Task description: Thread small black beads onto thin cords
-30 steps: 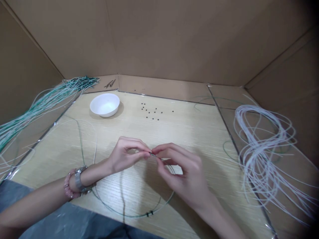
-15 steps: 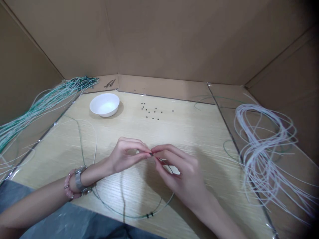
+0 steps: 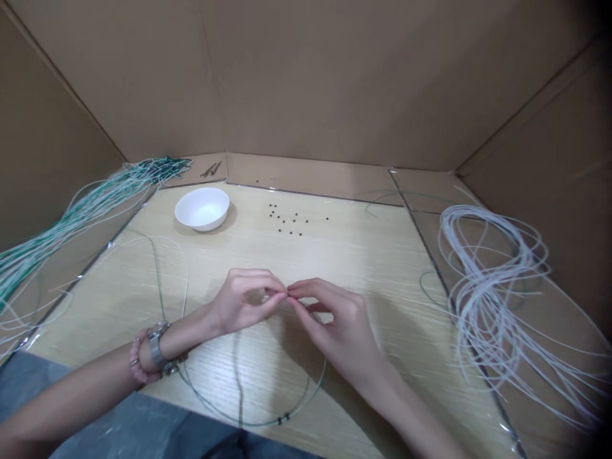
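Note:
My left hand [image 3: 248,299] and my right hand [image 3: 340,325] meet above the middle of the table, fingertips touching. Both are closed in a pinch on a thin green cord; the exact spot between the fingertips is hidden. From the hands the green cord [image 3: 215,411] hangs down in a wide loop near the table's front edge. Two small black pieces [image 3: 284,419] sit close together on the loop's lowest part. Other cord ends, one green and one white [image 3: 185,280], run from behind my left wrist toward the back left.
Beyond the hands lie several tiny dark beads [image 3: 294,220], right of a white bowl [image 3: 203,209]. Metal tweezers-like tools [image 3: 211,169] rest at the back left. Green-white cords [image 3: 90,207] line the left side; a tangled white cord bundle [image 3: 488,274] lies right. Cardboard walls [image 3: 310,76] surround the table.
My right fingertips have drawn closer to the left ones, covering the dark bit and cord seen between them earlier. The view has shifted slightly; the beads and bowl lie as before.

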### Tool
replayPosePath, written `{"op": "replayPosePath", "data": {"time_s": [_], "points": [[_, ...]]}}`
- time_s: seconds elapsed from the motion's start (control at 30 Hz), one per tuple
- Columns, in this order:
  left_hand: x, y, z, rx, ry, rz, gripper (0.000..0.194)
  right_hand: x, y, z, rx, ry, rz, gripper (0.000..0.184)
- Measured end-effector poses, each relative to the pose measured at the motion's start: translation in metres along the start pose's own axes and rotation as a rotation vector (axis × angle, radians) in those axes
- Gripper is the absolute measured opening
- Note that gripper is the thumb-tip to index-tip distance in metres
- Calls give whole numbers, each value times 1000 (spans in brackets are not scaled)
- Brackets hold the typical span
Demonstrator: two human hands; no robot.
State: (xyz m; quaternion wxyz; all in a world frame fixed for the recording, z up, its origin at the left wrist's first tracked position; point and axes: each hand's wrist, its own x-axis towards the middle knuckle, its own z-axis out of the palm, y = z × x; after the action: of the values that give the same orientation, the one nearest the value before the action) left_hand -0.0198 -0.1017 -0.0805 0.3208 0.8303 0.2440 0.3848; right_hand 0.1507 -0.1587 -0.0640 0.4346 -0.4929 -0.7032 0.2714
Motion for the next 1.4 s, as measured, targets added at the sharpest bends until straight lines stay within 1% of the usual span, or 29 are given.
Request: {"op": "replayPosePath", "data": {"time_s": [0.07,0.13,0.23,0.3,0.33,0.4,0.47,0.5,0.57,0.63,0.7,0.77,0.87,0.97,1.07,1.13,1.2,1.3,1.4], "points": [[1,-2,-1,9,38,-20,11,1,3,0,-54,-8,16,13],[4,-6,-6,2,138,-69,12,3,7,-3,-123,-35,65,12],[12,-18,-19,-32,388,-163,17,7,16,-9,-208,-84,162,8],[18,-27,-29,-45,526,-198,20,10,23,-13,-222,-97,191,7],[20,-31,-33,-46,570,-200,20,11,27,-15,-218,-100,199,8],[24,-38,-37,-40,599,-186,21,14,34,-19,-191,-113,210,7],[25,-40,-37,-35,569,-164,22,17,38,-19,-129,-129,216,7],[25,-39,-35,-32,534,-150,22,19,39,-18,-85,-131,213,13],[24,-35,-29,-22,430,-117,21,22,37,-13,16,-122,200,28],[21,-28,-21,-16,309,-83,19,23,34,-4,107,-111,183,34],[18,-21,-12,-15,204,-55,17,23,31,5,162,-102,175,33],[15,-16,-4,-17,131,-36,18,22,29,11,177,-75,171,28],[15,-13,3,-5,92,-27,20,21,29,13,180,-30,161,25],[17,-14,6,20,105,-38,22,21,32,13,200,3,168,25],[20,-17,5,49,103,-57,24,22,34,14,216,47,183,23],[23,-21,1,82,97,-81,27,22,36,14,226,84,193,22],[30,-30,-5,134,92,-116,28,22,39,14,243,125,205,21],[47,-53,-14,228,65,-164,25,22,44,13,275,177,224,21],[62,-78,-16,291,3,-183,22,22,46,12,300,219,232,21]]}}
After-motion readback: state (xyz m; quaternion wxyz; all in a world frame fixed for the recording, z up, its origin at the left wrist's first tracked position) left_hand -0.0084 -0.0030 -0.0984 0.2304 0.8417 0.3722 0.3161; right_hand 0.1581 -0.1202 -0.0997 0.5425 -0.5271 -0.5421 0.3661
